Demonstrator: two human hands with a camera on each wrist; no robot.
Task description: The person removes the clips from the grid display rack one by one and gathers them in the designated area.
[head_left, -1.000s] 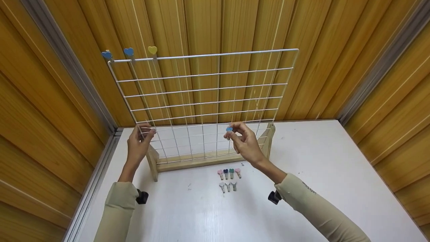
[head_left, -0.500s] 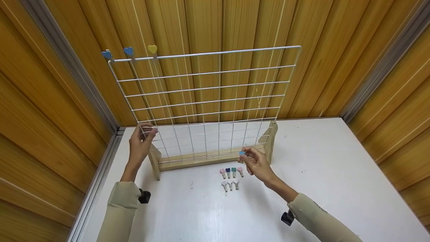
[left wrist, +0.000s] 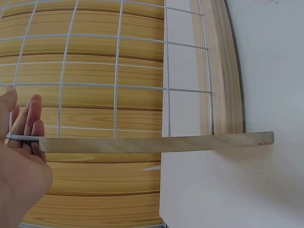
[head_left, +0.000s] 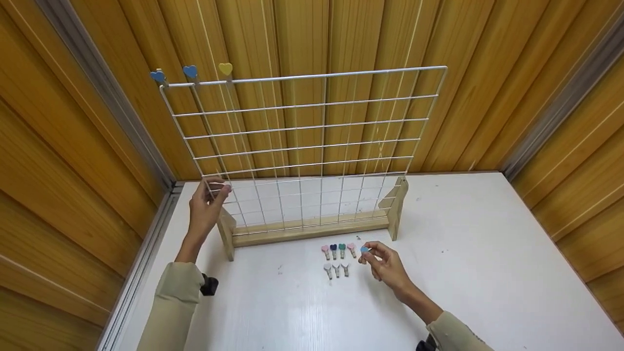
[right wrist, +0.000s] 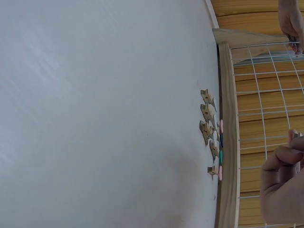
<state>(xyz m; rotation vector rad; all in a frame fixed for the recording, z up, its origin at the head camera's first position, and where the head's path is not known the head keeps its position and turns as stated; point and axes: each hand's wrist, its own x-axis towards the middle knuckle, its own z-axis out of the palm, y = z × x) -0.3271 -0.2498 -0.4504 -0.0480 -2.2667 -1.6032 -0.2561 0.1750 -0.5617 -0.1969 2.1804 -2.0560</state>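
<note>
The left hand (head_left: 204,209) grips the left edge of the white wire grid (head_left: 323,126), its fingers curled round the side wire just above the wooden foot; the left wrist view shows the same hand (left wrist: 21,152) at the wire. Between thumb and fingertips, the right hand (head_left: 387,265) pinches a clip with a light blue heart (head_left: 364,249), held to the right of the clips on the table. Two blue heart clips (head_left: 190,71) and a yellow heart clip (head_left: 225,69) sit at the left of the grid's top bar.
The grid stands in a wooden base (head_left: 312,231) on the white table (head_left: 273,302). Before it lie two rows of small clips, among them pink, dark blue (head_left: 334,247) and green (head_left: 342,247) hearts. Wood-look panels (head_left: 302,29) rise behind and at both sides.
The right hand has moved down from in front of the grid, and slightly right, still pinching the blue heart clip. The left hand keeps its grip on the grid's edge.
</note>
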